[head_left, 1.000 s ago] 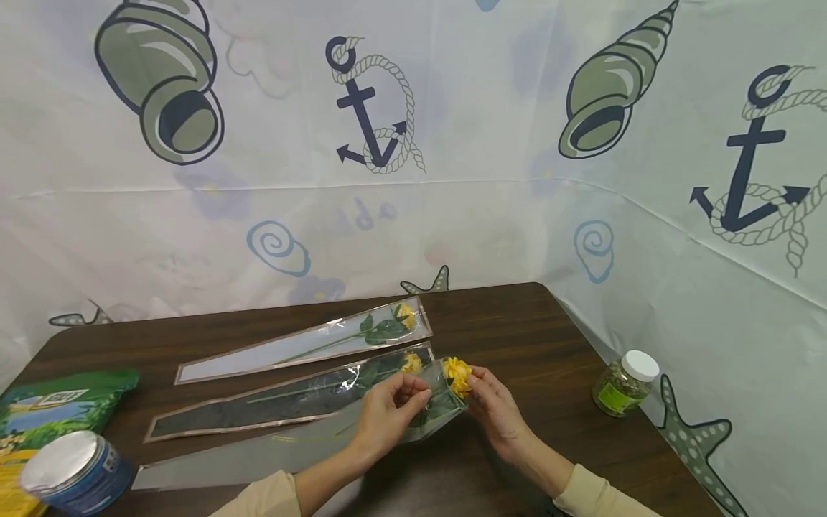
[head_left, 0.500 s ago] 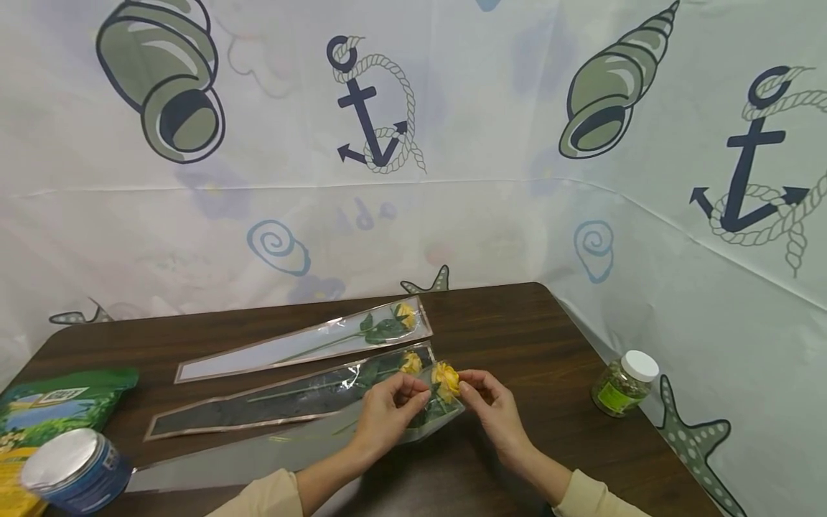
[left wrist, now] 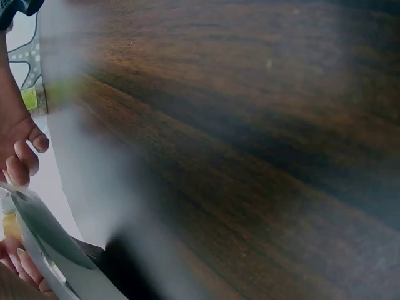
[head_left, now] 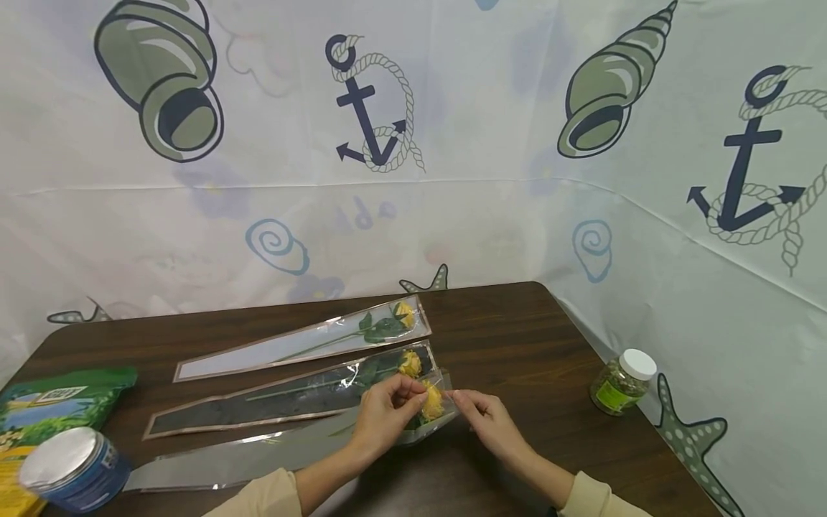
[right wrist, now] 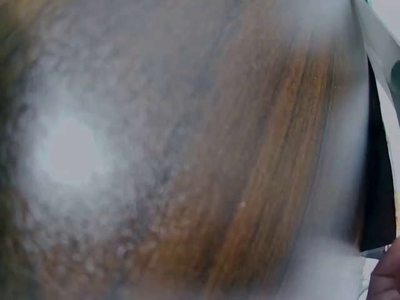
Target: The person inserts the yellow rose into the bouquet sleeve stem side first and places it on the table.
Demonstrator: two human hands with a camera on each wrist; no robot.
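A long, tapered flower sleeve (head_left: 258,458), clear and greyish, lies slanted across the near part of the table, its wide end lifted. Inside that end is a yellow rose (head_left: 432,403), partly covered by fingers. My left hand (head_left: 385,413) pinches the sleeve's upper edge beside the bloom. At the mouth, my right hand (head_left: 496,425) pinches the rim between thumb and forefinger. From the left wrist, the sleeve (left wrist: 59,250) appears edge-on, with the right hand (left wrist: 19,147) above it. The right wrist view catches only a sliver of the sleeve and a fingertip (right wrist: 386,275).
Behind lie two more sleeved yellow roses, one in a white-backed sleeve (head_left: 258,360), one in a dark sleeve (head_left: 213,415). A blue tin (head_left: 80,474) and a green-yellow bag (head_left: 64,402) stand at left. A white-lidded jar (head_left: 622,384) is near the right edge.
The yellow rose has moved left and down, deeper into the sleeve. My right hand has gone from the bloom to the sleeve's rim. The left hand keeps its place.
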